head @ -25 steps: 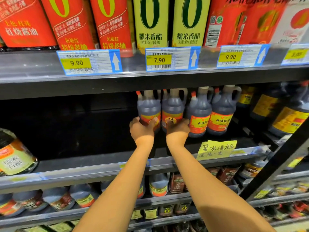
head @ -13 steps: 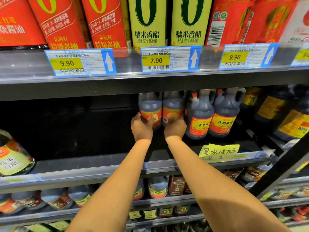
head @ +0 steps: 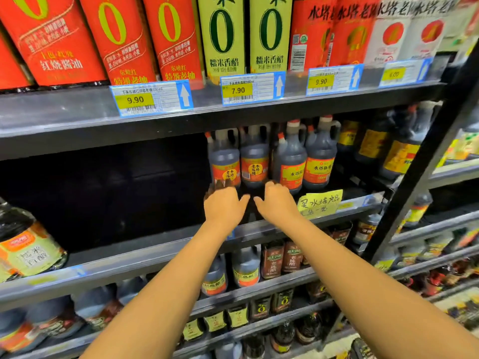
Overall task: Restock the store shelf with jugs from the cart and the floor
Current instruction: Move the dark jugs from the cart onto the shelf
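While both hands hover side by side over the front of the middle shelf (head: 155,255), neither grips anything: the left hand (head: 225,207) has its fingers stretched forward and spread, and the right hand (head: 276,202) is loose, its fingers only lightly bent. The two thumbs point in toward each other across a narrow gap. The left fingertips are blurred at the foot of the leftmost jug (head: 225,161), so I cannot tell whether they touch it. Just far of each hand, and a little higher, stands a jug. The leftmost one lies dead ahead of the left hand, and the second jug (head: 254,158) is ahead of the right hand. Both are upright with the long axis vertical, handles and caps tucked under the shelf above, orange labels facing near. Each hand is therefore nearest its own jug, and any nudge or squaring-up would run straight away from the wrist. To the right, two more jugs (head: 305,161) stand slightly nearer the shelf edge, and a yellow handwritten note (head: 320,203) is fixed to the rail below them. To the left of the left hand, the shelf opens into a long dark bay (head: 103,193). By my judgement the remaining stock belongs there, which puts the left arm closer to the gap. Neither cart nor floor is in view.
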Tool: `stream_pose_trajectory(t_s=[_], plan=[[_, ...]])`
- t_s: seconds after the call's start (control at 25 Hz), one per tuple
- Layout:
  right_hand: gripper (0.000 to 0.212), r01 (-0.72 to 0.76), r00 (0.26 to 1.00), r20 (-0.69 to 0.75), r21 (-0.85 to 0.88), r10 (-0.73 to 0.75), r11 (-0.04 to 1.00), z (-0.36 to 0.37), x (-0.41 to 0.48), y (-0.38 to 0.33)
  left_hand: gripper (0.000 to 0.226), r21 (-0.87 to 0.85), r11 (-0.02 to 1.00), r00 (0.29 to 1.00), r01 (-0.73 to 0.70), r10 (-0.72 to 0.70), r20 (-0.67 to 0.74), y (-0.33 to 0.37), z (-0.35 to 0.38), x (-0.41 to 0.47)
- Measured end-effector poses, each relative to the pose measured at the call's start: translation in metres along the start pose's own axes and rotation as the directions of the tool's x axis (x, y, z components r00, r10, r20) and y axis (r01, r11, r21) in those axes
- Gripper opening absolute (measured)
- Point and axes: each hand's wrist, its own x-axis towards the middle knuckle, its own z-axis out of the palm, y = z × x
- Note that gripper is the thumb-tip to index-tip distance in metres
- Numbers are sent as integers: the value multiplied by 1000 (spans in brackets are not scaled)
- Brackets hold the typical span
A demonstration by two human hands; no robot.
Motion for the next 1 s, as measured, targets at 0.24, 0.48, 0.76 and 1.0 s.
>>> stream_pose_trajectory(t_s=[0.24,0.48,0.76,1.0], plan=[[62,-57,996,-85,-297,33,953,-22,-83,28,68,189,934,953,-302,292,77,15,-13,-56],[65,-364,930,-67,-317,362,876,-20,-188,82,79,7,870,848,-493,479,228,60,30,-135],[64,-641,731,101,-240,675,730,9,-285,179,79,-99,785,690,-611,590,420,125,115,-205],[66,-825,500,213,-178,839,537,23,-329,289,76,-105,719,529,-687,594,606,208,198,-227]])
